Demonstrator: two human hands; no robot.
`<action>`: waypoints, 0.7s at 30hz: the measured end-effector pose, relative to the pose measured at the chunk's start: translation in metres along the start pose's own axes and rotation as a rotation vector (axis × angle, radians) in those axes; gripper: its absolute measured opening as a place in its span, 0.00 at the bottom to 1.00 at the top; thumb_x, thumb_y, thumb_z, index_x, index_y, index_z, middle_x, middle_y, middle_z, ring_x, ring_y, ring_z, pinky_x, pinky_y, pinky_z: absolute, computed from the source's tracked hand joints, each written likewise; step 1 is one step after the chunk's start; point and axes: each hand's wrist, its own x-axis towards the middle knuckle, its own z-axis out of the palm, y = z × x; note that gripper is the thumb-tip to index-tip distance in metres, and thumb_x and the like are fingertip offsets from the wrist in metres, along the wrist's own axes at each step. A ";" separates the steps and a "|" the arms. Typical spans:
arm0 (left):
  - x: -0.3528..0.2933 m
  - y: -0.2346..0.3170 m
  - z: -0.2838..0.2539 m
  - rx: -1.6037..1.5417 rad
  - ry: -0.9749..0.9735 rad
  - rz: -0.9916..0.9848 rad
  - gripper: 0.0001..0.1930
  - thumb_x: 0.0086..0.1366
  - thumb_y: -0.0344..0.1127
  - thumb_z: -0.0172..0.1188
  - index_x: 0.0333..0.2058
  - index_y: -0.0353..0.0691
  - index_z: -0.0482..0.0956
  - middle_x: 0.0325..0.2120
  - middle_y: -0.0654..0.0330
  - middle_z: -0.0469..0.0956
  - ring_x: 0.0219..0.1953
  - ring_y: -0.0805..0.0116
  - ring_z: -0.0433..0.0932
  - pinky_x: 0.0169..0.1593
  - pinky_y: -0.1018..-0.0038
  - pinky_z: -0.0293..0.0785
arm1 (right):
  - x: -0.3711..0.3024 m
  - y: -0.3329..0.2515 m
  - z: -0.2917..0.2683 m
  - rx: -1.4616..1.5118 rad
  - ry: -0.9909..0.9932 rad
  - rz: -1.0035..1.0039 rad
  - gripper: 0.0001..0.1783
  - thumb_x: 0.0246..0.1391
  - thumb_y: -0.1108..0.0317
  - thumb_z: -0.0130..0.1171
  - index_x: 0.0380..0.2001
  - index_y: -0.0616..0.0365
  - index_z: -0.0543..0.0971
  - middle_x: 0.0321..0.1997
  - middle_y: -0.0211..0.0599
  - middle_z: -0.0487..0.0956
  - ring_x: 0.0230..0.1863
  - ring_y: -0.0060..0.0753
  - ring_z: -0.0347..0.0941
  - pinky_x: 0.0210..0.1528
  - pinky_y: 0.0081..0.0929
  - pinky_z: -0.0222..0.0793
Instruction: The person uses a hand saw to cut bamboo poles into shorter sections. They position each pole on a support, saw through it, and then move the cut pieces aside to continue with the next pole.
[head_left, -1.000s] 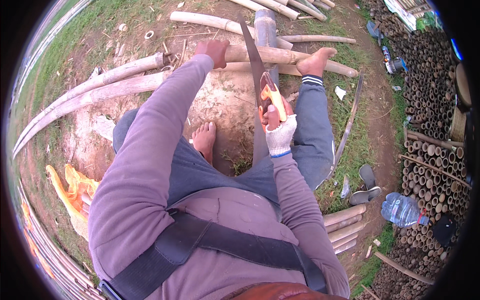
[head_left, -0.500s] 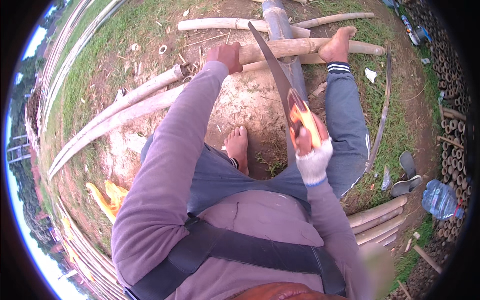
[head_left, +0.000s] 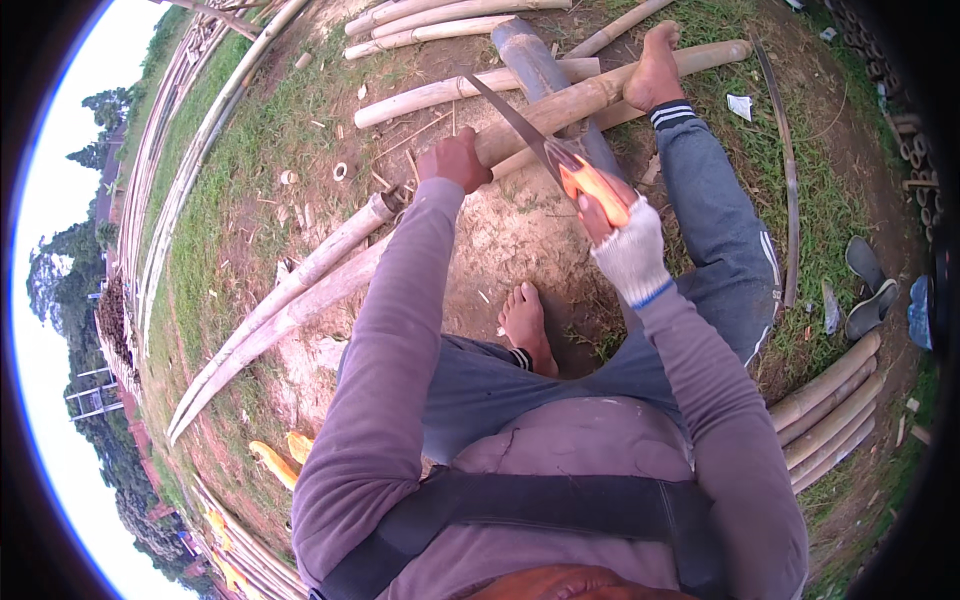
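Observation:
My left hand (head_left: 455,160) is closed round the near end of a thick bamboo pole (head_left: 595,98), knuckles up. In my right hand (head_left: 622,225), which wears a white fingerless knit glove, is the orange handle of a handsaw (head_left: 592,188). Its long tapering blade (head_left: 512,118) crosses over the pole just right of my left hand; whether the teeth touch the bamboo, I cannot tell. The pole lies across a dark grey log (head_left: 530,60). My bare right foot (head_left: 655,72) presses on the pole farther along.
Cut bamboo lengths (head_left: 440,92) lie beyond the log. Two long poles (head_left: 300,270) stretch off to the left, and a short bamboo stack (head_left: 825,405) sits at the right. Nearby are grey slippers (head_left: 870,300), a thin strip (head_left: 785,170) and my left foot (head_left: 525,315).
The view has shifted and tilted. My right hand has brought the saw handle closer to the pole, and the blade lies more slantwise. My left hand keeps its grip on the pole.

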 end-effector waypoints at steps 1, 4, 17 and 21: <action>0.004 -0.001 -0.005 0.011 0.020 0.001 0.33 0.58 0.52 0.76 0.60 0.49 0.78 0.50 0.50 0.88 0.54 0.48 0.88 0.57 0.56 0.83 | -0.024 -0.003 -0.014 0.094 -0.037 0.070 0.22 0.71 0.64 0.65 0.57 0.72 0.81 0.50 0.50 0.87 0.48 0.41 0.85 0.54 0.35 0.79; -0.002 -0.009 0.008 0.023 -0.001 -0.036 0.32 0.58 0.51 0.76 0.59 0.47 0.78 0.49 0.50 0.88 0.54 0.48 0.87 0.57 0.56 0.83 | -0.086 -0.026 -0.060 0.023 -0.009 0.016 0.26 0.73 0.61 0.60 0.62 0.74 0.79 0.55 0.50 0.86 0.53 0.38 0.84 0.56 0.33 0.79; 0.006 -0.003 -0.009 0.014 -0.053 -0.033 0.39 0.57 0.54 0.75 0.65 0.49 0.75 0.54 0.47 0.87 0.57 0.47 0.85 0.59 0.53 0.82 | -0.008 0.000 -0.002 -0.039 0.036 -0.017 0.19 0.71 0.63 0.65 0.54 0.70 0.83 0.47 0.51 0.87 0.45 0.42 0.85 0.50 0.33 0.79; -0.003 -0.005 0.008 0.021 -0.046 -0.040 0.36 0.58 0.53 0.75 0.63 0.47 0.76 0.51 0.49 0.87 0.55 0.48 0.87 0.58 0.55 0.83 | -0.095 -0.026 -0.059 0.122 0.006 0.095 0.23 0.73 0.63 0.60 0.60 0.73 0.79 0.53 0.50 0.86 0.50 0.39 0.84 0.53 0.33 0.79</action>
